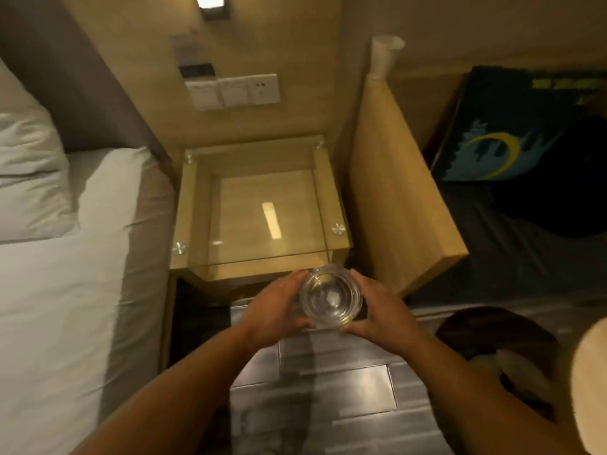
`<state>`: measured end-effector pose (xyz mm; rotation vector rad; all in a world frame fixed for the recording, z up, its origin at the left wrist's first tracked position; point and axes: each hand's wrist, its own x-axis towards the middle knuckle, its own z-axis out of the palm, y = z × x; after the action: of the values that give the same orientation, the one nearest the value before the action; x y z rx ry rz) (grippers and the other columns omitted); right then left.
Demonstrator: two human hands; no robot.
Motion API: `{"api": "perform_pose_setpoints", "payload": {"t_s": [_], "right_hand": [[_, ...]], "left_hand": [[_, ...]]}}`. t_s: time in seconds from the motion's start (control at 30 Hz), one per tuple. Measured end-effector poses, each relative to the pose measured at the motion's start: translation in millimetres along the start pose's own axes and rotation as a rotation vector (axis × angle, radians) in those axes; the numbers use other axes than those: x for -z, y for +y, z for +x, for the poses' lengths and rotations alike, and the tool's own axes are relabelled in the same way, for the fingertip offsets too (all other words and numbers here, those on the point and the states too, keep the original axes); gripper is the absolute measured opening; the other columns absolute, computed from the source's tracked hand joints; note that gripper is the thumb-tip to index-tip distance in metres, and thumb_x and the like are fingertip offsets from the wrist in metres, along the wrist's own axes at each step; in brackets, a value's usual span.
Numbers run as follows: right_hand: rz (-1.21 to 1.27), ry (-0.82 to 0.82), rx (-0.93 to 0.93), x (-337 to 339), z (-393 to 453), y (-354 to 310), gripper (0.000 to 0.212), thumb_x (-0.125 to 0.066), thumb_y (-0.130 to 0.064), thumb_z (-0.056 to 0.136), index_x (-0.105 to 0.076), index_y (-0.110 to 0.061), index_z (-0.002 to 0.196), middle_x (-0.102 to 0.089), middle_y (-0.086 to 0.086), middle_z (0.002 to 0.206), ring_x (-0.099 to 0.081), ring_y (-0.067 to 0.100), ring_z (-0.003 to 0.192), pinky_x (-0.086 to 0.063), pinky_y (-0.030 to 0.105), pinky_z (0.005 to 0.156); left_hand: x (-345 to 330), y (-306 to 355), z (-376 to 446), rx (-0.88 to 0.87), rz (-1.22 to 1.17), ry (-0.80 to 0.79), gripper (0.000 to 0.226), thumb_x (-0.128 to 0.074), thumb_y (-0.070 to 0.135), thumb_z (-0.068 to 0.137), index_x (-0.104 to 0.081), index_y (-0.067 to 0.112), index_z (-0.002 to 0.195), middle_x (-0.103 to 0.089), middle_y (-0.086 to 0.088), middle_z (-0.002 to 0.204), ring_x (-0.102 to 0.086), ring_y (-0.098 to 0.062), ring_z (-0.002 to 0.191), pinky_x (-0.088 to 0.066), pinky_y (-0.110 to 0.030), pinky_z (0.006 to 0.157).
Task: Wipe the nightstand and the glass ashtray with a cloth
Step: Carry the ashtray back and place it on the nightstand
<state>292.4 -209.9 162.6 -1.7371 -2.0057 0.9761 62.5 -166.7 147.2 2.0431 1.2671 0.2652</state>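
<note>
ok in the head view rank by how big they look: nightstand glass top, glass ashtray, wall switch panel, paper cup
1. nightstand glass top
2. wall switch panel
3. glass ashtray, though it is nearer the camera, so unsure against the panel
4. paper cup

Dim warm light; wall lamp (210, 4) glare on nightstand glass (272, 220); soft blur, edges distorted.

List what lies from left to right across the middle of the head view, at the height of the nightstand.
White pillows → bed sheet → glass-topped nightstand → wooden partition → dark printed fabric.
</note>
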Motion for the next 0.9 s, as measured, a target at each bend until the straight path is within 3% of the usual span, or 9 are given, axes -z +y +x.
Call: {"api": "perform_pose_setpoints", "payload": {"t_s": [0.13,0.33,0.43,0.57,0.7,0.8,0.9], "right_hand": [[-0.029,-0.063,0.035,-37.1,72.5,-52.1,0.103,-0.082,-0.052,0.062,-0.025,-0.032,0.146,-0.044,-0.007,0.144,-0.041,0.012,0.13,-0.034,0.027,0.107],[-0.149,-0.155,0.133,-69.8,184.9,-103.3,0.107,-0.079,-0.052,0.066,-0.02,-0.02,0.149,-0.034,0.002,0.152,-0.034,0.018,0.137,-0.025,0.025,0.109],[-0.169,-0.184,0.176,-80.4,250.2,-116.7,0.11,-0.08,-0.054,0.063,-0.021,-0.02,0.149,-0.034,0.001,0.152,-0.034,0.018,0.137,-0.026,0.028,0.11],[-0.182,-0.226,0.232,-92.1,346.8,-124.2,0.113,-0.082,-0.055,0.059,-0.023,-0.022,0.149,-0.038,0.0,0.15,-0.036,0.019,0.136,-0.029,0.03,0.111],[-0.209,-0.254,0.274,-99.3,438.6,-124.8,0.112,-0.084,-0.053,0.057,-0.026,-0.019,0.147,-0.042,0.003,0.147,-0.04,0.022,0.133,-0.032,0.032,0.11],[-0.233,-0.248,0.275,-105.3,496.1,-125.1,0.113,-0.084,-0.054,0.056,-0.028,-0.019,0.147,-0.044,0.004,0.146,-0.042,0.022,0.132,-0.034,0.033,0.109],[-0.247,-0.228,0.27,-116.5,546.0,-124.8,0.112,-0.084,-0.053,0.057,-0.028,-0.02,0.147,-0.048,0.005,0.142,-0.046,0.023,0.128,-0.035,0.031,0.105]], "left_hand": [[61.1,-60.6,-8.4,0.056,0.002,0.05,0.085,-0.081,0.051,0.066,-0.04,0.035,0.138,-0.053,0.013,0.133,-0.051,-0.006,0.119,-0.045,-0.032,0.1],[126.7,-146.1,7.0,0.184,0.064,0.105,0.096,-0.079,0.049,0.07,-0.027,0.026,0.148,-0.04,0.003,0.149,-0.039,-0.015,0.135,-0.034,-0.032,0.11],[157.0,-183.5,32.8,0.217,0.034,0.14,0.096,-0.082,0.048,0.067,-0.031,0.026,0.146,-0.046,0.003,0.144,-0.044,-0.017,0.131,-0.035,-0.028,0.106],[193.8,-236.0,80.9,0.295,-0.03,0.171,0.091,-0.083,0.049,0.065,-0.035,0.033,0.141,-0.051,0.01,0.137,-0.049,-0.009,0.123,-0.042,-0.03,0.102],[227.2,-282.1,134.6,0.323,-0.048,0.205,0.09,-0.082,0.041,0.07,-0.034,0.028,0.144,-0.04,0.021,0.136,-0.039,0.001,0.124,-0.033,-0.02,0.097],[246.0,-316.9,172.1,0.339,-0.033,0.218,0.092,-0.083,0.04,0.069,-0.032,0.029,0.145,-0.042,0.009,0.145,-0.042,-0.012,0.131,-0.036,-0.028,0.102],[258.5,-358.5,205.7,0.358,-0.042,0.209,0.093,-0.082,0.039,0.071,-0.029,0.029,0.147,-0.037,0.001,0.151,-0.029,-0.016,0.141,-0.028,-0.03,0.109]]}}
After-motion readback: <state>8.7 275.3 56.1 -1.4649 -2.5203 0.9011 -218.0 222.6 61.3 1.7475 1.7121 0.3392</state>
